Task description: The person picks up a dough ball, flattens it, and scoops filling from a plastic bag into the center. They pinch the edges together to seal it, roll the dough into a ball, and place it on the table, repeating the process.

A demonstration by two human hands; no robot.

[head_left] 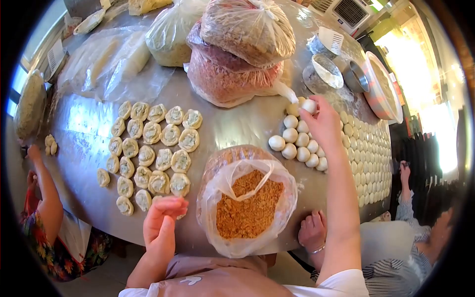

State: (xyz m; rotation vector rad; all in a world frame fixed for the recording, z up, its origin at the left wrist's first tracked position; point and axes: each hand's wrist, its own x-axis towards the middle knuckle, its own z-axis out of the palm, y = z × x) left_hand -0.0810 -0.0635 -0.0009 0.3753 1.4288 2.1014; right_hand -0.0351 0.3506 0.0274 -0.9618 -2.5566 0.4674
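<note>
Thumb and fingers of my right hand pinch a smooth white dough ball at the far end of a cluster of dough balls. My left hand is raised near the table's front edge, palm turned inward, thumb apart from the fingers, with nothing visible in it. Just beyond it lie rows of round dough pieces with a pale, green-flecked filling, one partly hidden behind my fingers. Between my arms stands an open plastic bag of orange-brown crumbly filling.
Stacked bags of reddish filling stand at the back, beside a plastic sheet. Flattened dough rounds fill the right side, below a metal bowl and a large tub. A co-worker's hand rests at the front edge; another person's arm is left.
</note>
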